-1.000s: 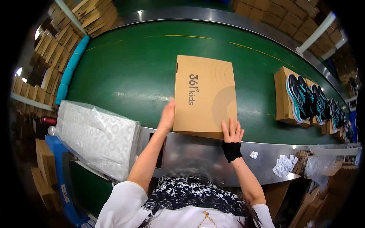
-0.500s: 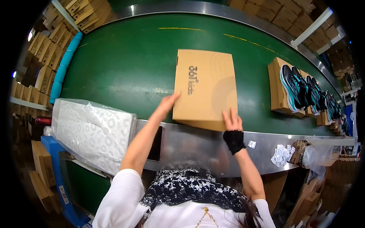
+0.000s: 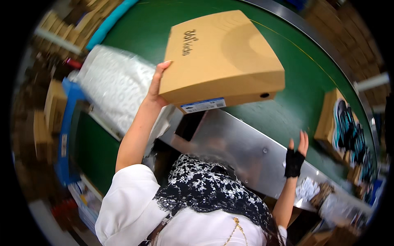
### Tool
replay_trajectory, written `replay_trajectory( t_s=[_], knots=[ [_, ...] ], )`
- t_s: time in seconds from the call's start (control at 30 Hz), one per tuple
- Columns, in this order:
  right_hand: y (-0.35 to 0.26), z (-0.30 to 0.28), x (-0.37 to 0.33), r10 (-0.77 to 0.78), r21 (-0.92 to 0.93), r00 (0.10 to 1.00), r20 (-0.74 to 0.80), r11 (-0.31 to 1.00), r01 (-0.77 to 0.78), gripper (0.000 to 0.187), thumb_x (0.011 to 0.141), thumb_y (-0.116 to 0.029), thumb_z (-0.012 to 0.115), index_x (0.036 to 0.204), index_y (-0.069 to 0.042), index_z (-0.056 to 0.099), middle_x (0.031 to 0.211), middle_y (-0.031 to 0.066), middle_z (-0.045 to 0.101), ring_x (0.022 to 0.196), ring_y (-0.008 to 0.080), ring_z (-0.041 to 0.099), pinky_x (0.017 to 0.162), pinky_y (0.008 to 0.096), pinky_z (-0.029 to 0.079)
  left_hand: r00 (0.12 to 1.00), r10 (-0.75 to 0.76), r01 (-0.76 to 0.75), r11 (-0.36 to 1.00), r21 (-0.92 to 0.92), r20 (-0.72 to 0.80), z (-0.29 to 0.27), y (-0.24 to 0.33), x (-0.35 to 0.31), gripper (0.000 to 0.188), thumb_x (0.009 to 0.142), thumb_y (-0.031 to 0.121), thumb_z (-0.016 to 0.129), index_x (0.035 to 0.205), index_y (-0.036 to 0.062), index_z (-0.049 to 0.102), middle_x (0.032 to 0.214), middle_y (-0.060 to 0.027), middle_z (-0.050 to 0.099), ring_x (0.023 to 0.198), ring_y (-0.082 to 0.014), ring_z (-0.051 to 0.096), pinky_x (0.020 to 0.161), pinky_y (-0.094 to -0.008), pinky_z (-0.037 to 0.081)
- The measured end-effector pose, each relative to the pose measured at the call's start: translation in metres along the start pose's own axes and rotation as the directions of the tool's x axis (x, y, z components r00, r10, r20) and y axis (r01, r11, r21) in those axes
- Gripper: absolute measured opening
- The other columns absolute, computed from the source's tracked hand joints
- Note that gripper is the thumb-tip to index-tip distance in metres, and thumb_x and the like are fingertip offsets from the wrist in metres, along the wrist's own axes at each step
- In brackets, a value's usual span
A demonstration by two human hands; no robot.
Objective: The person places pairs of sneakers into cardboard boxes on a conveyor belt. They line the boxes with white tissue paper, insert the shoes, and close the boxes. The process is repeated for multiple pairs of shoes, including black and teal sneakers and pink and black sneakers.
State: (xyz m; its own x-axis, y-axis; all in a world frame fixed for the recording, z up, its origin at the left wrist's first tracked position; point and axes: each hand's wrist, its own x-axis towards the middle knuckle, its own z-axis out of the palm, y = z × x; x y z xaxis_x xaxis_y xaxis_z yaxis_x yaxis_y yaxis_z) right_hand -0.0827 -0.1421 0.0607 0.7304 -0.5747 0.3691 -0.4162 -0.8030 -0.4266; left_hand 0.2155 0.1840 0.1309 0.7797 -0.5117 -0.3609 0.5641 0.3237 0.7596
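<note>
A closed brown cardboard shoe box (image 3: 221,53) is raised and tilted above the green conveyor belt, its labelled end facing me. My left hand (image 3: 158,84) grips the box by its left near corner, with the thumb along the lid's edge and the other fingers hidden beneath. My right hand (image 3: 297,151), in a black wrist cover, is apart from the box over the steel ledge (image 3: 242,143), its fingers stretched out and holding nothing. Nearest to that hand, on the right, stands an open box (image 3: 328,119) with black and teal sneakers (image 3: 341,125) on it.
A clear bag of white patterned paper (image 3: 119,82) lies left of the box. On the ledge at the right is a heap of small white packets (image 3: 308,189). A steel rail (image 3: 349,71) borders the belt's far side. Boxes (image 3: 55,110) are stacked at the left.
My left hand has lifted the shoe box off the belt and tilted it. My right hand has let go of it and moved right. The whole view has turned.
</note>
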Motion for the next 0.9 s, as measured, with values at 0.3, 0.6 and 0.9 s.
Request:
replay_trajectory(
  t_s=[0.3, 0.6, 0.9],
  knots=[
    [0.168, 0.035, -0.162, 0.488, 0.02, 0.807, 0.333, 0.852, -0.523, 0.028, 0.078, -0.006, 0.057, 0.106, -0.003, 0.055, 0.109, 0.0134, 0.046, 0.084, 0.0197, 0.051, 0.073, 0.0314, 0.044, 0.63, 0.397, -0.634, 0.76, -0.146, -0.667, -0.131, 0.022, -0.176, 0.065, 0.071, 0.058, 0.044, 0.118, 0.0132, 0.044, 0.116, -0.0086, 0.046, 0.106, -0.0275, 0.045, 0.084, -0.0477, 0.039],
    [0.134, 0.05, -0.13, 0.397, 0.284, 0.907, 0.138, 0.862, -0.421, 0.012, 0.073, -0.009, 0.06, 0.081, -0.001, 0.057, 0.07, 0.0038, 0.054, 0.062, 0.0122, 0.049, 0.057, 0.0244, 0.041, 0.605, 0.319, -0.529, 0.846, -0.069, -0.73, -0.169, -0.014, -0.133, 0.06, 0.081, 0.041, 0.053, 0.121, 0.0007, 0.031, 0.118, -0.0192, 0.042, 0.105, -0.0329, 0.047, 0.086, -0.0481, 0.04],
    [-0.049, 0.044, -0.048, 0.076, 0.66, 0.902, 0.424, 0.656, -0.366, 0.021, 0.075, -0.019, 0.06, 0.091, -0.005, 0.056, 0.086, 0.01, 0.058, 0.077, 0.0212, 0.057, 0.068, 0.0305, 0.046, 0.826, -0.501, 0.435, 0.858, 0.272, 0.26, 0.103, -0.231, -0.032, 0.05, 0.088, 0.034, 0.046, 0.125, 0.0043, 0.032, 0.103, -0.014, 0.052, 0.082, -0.0242, 0.056, 0.066, -0.035, 0.05]
  ],
)
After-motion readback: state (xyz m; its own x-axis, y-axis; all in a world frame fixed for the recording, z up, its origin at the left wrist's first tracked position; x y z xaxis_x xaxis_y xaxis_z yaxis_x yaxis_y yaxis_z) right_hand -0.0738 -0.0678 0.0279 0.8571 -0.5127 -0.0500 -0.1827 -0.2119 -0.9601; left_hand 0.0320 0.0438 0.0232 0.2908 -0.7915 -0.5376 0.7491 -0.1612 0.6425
